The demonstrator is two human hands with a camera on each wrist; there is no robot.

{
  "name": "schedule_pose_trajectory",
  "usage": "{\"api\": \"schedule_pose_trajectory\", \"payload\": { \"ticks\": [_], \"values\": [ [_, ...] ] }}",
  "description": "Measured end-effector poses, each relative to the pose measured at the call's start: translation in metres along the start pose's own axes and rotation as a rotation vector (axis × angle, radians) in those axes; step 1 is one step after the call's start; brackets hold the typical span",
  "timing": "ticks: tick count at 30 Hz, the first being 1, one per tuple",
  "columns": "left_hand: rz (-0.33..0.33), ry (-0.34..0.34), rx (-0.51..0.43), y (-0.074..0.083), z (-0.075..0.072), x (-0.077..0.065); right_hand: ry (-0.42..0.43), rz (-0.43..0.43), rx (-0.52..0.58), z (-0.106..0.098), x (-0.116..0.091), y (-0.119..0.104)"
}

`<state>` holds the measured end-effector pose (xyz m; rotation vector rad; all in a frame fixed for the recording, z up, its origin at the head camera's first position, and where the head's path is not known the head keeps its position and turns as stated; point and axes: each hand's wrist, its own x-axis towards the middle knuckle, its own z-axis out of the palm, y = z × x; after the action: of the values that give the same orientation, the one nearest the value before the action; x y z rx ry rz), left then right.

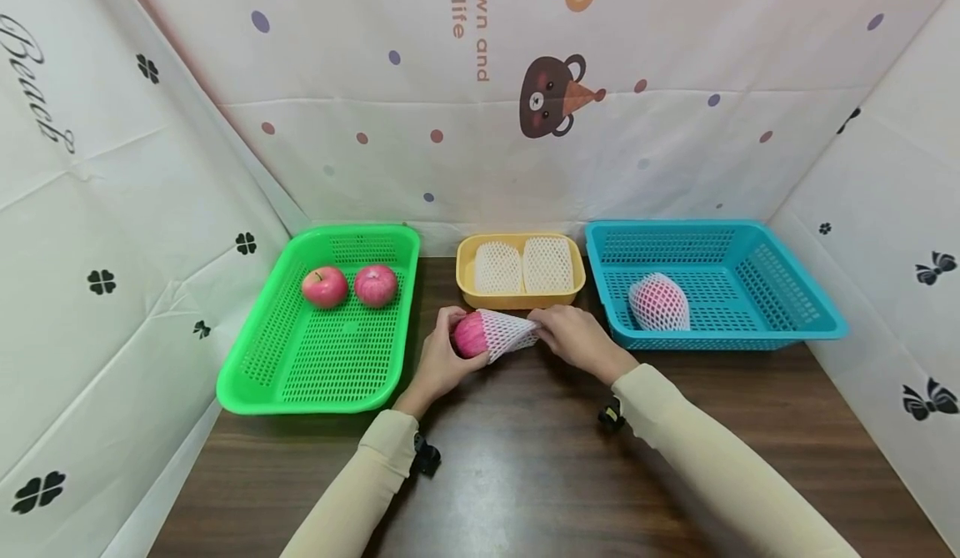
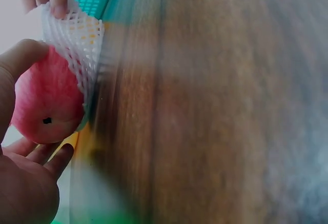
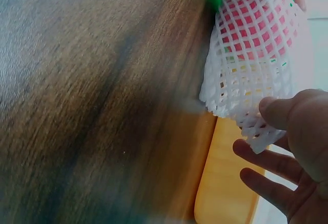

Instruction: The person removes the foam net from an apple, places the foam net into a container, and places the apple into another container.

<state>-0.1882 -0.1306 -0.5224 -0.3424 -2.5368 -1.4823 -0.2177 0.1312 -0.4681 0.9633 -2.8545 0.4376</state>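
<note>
A red apple (image 1: pixel 470 335) is partly covered by a white foam net sleeve (image 1: pixel 504 331) over its right side. My left hand (image 1: pixel 442 358) grips the apple between thumb and fingers; its bare end shows in the left wrist view. At the sleeve's free end, my right hand (image 1: pixel 573 334) pinches the netting between thumb and forefinger. The right wrist view shows the net (image 3: pixel 251 55) stretched over the apple's red skin, its lower part loose, with the other right-hand fingers spread below.
A green basket (image 1: pixel 311 408) at left holds two bare apples (image 1: pixel 325 287). Behind the hands stands a yellow tray (image 1: pixel 521 300) with two stacks of foam nets (image 1: pixel 547 264). A blue basket (image 1: pixel 727 341) at right holds one netted apple (image 1: pixel 658 302). Printed cloth hangs around the table.
</note>
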Motion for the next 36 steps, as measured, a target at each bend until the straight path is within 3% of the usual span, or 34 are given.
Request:
{"api": "schedule_pose_trajectory", "payload": {
  "ticks": [9, 19, 26, 36],
  "values": [
    [0.073, 0.015, 0.044, -0.002, -0.005, -0.003, -0.005, 0.029, 0.001, -0.007, 0.0, -0.004],
    [0.044, 0.025, 0.045, -0.003, -0.008, -0.007, -0.008, 0.029, -0.014, -0.014, -0.003, -0.009],
    [0.047, 0.061, 0.006, -0.006, -0.009, -0.009, 0.006, 0.014, -0.052, -0.019, -0.004, -0.01],
    [0.068, 0.045, -0.009, -0.006, -0.009, -0.014, -0.007, -0.019, -0.064, -0.026, -0.006, -0.008]
  ]
}}
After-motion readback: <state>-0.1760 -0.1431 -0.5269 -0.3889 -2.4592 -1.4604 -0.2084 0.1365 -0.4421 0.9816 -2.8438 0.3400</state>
